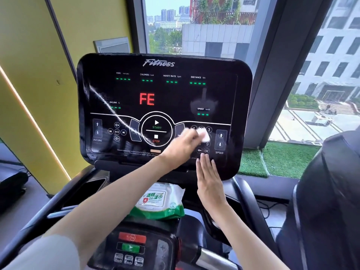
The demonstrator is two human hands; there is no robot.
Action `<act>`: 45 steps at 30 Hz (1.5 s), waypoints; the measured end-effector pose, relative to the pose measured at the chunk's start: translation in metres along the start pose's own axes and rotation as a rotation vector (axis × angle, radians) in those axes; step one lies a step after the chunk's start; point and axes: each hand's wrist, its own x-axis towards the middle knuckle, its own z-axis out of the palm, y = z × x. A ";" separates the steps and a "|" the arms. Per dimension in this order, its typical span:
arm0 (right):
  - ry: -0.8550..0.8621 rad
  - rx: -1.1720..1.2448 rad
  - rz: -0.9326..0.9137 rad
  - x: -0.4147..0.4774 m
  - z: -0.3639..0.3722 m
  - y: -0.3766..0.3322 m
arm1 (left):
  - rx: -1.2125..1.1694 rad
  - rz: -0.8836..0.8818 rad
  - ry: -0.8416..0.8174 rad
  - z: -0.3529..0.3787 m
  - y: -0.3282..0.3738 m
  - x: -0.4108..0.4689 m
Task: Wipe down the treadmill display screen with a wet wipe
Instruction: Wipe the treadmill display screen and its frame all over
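Observation:
The black treadmill display screen (171,94) stands upright before me and shows a red "FE". A wet streak runs diagonally across its left half. My left hand (182,146), blurred by motion, holds a white wet wipe (204,135) against the number keypad on the right of the screen. My right hand (209,178) is flat with straight fingers. Its fingertips touch the console's lower edge just below the OK key.
A green and white wet wipe pack (158,201) lies on the tray under the console. Below it sits a lower control panel (132,248) with red and green buttons. Black handrails flank the tray. A window (204,26) is behind the console, and another machine (331,201) stands at the right.

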 end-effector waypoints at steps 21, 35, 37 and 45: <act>-0.054 0.036 0.178 -0.013 -0.013 0.025 | -0.038 0.075 0.009 -0.007 -0.002 0.032; -0.115 -0.025 0.139 -0.013 -0.019 0.031 | 0.035 0.295 -0.123 -0.003 0.027 0.041; -0.114 -0.031 0.142 -0.015 -0.019 0.031 | 0.001 0.162 -0.090 -0.005 0.021 0.050; -0.117 -0.022 0.129 -0.017 -0.018 0.035 | 0.000 0.190 -0.150 -0.011 0.031 0.060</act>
